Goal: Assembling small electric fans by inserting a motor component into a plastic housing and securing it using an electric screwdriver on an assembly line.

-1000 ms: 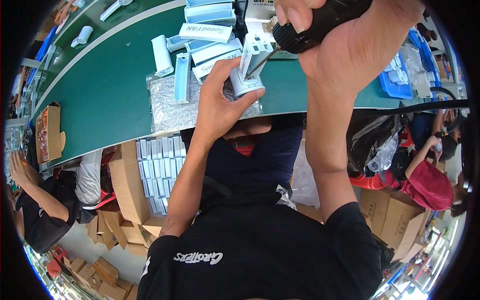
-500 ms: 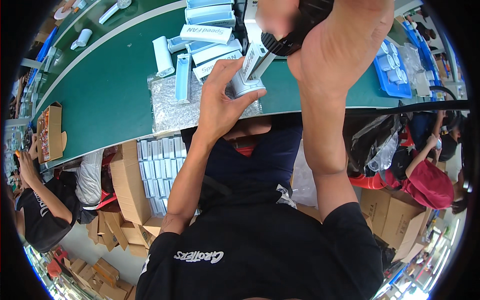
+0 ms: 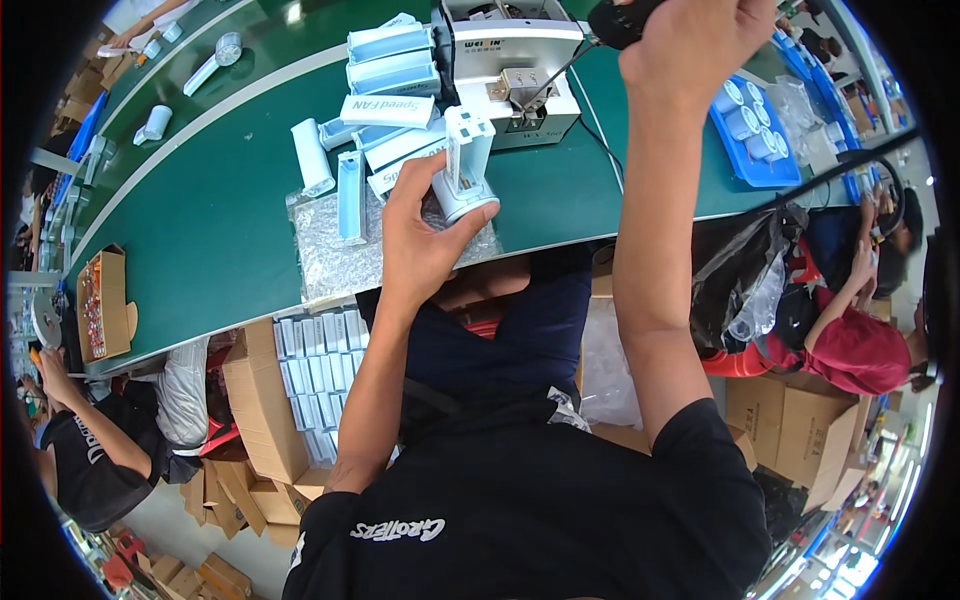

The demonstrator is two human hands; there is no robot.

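My left hand (image 3: 420,235) grips the round base of a pale-blue and white plastic fan handle housing (image 3: 468,150). The housing stands upright at the front edge of the green table (image 3: 240,220), its open cavity showing. My right hand (image 3: 690,55) is raised at the top right, closed around a black electric screwdriver (image 3: 618,22), partly cut off by the frame. The thin bit slants down to the metal front of a white screw feeder (image 3: 515,65). Left of the feeder lie several loose housing halves (image 3: 395,75), some stacked. Bubble wrap (image 3: 330,265) lies under my left hand's side.
A blue tray (image 3: 755,175) of white cylindrical parts sits at the right. At the left edge is a carton of small parts (image 3: 128,310). Below the table, an open carton (image 3: 262,400) holds rows of housings. Co-workers sit at both sides; a black cable (image 3: 830,170) crosses at right.
My right hand has moved the screwdriver from above the housing up to the screw feeder. My left hand keeps hold of the housing, which now stands more upright and in full view.
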